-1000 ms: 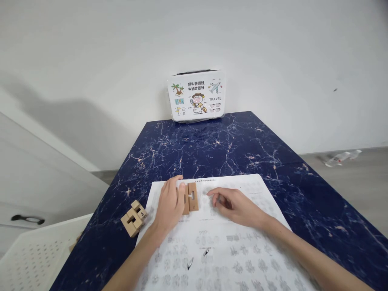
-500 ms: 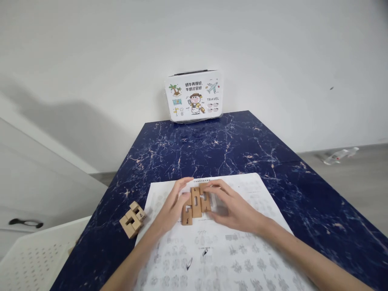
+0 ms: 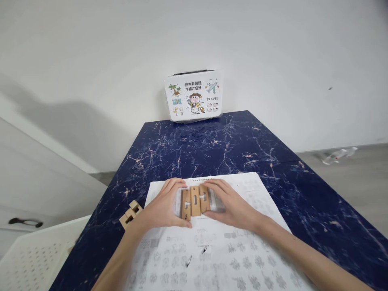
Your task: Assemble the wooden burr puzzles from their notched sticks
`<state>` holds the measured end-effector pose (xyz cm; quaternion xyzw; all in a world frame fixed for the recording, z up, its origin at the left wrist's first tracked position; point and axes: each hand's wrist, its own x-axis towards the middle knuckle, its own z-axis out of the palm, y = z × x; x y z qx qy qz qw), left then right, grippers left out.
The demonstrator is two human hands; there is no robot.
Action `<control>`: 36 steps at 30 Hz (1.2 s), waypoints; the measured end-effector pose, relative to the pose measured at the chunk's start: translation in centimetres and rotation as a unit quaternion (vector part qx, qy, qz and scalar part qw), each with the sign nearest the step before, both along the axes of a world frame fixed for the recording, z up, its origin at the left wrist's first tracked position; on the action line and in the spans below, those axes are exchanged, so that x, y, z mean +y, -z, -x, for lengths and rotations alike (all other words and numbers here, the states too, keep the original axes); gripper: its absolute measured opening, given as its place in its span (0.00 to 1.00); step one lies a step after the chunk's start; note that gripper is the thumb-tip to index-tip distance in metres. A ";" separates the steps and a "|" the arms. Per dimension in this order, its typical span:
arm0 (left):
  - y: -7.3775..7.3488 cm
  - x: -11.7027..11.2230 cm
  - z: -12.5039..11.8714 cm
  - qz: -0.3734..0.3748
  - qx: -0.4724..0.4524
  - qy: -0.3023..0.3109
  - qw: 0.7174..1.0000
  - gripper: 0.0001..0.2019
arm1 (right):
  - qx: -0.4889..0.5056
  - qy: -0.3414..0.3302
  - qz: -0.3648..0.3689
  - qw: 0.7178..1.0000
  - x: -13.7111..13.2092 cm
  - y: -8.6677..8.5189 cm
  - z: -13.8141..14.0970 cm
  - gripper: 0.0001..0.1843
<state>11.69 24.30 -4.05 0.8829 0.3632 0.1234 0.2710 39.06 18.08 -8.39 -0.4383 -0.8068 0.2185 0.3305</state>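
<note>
Three notched wooden puzzle pieces (image 3: 195, 201) lie side by side on a printed instruction sheet (image 3: 212, 250). My left hand (image 3: 162, 208) curls round their left side, thumb under the near end and fingers over the far end. My right hand (image 3: 233, 206) presses against their right side with fingers bent. The pieces are squeezed together between both hands. A partly assembled wooden block cluster (image 3: 129, 214) sits on the table left of my left wrist, half hidden by it.
The dark blue marbled table (image 3: 218, 145) reaches back to a white wall, where an illustrated white box (image 3: 194, 95) stands. A white perforated basket (image 3: 33, 254) sits low at the left. A plastic bottle (image 3: 338, 154) lies on the floor at right.
A third wooden piece has joined the first two. Both hands closed in from the sides and pushed the staggered pieces into an even row.
</note>
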 end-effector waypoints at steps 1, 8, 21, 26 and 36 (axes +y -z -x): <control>-0.1 0.0 0.0 -0.004 0.003 0.001 1.000 0.48 | 0.001 0.000 0.000 1.000 0.0 0.0 0.0 0.38; -0.5 0.2 0.0 -0.032 0.004 0.008 0.999 0.43 | 0.002 0.001 -0.005 1.000 0.0 -0.1 0.0 0.38; -0.3 -0.1 0.0 -0.028 0.031 -0.006 0.999 0.47 | 0.003 -0.001 -0.005 1.000 0.0 -0.1 -0.1 0.37; -0.3 0.0 0.1 -0.043 0.014 0.002 0.999 0.41 | -0.005 -0.006 -0.015 1.000 0.0 0.1 -0.1 0.39; -0.5 -0.1 -0.1 -0.032 -0.011 -0.002 0.999 0.40 | -0.018 -0.014 -0.022 1.000 -0.1 0.2 -0.2 0.42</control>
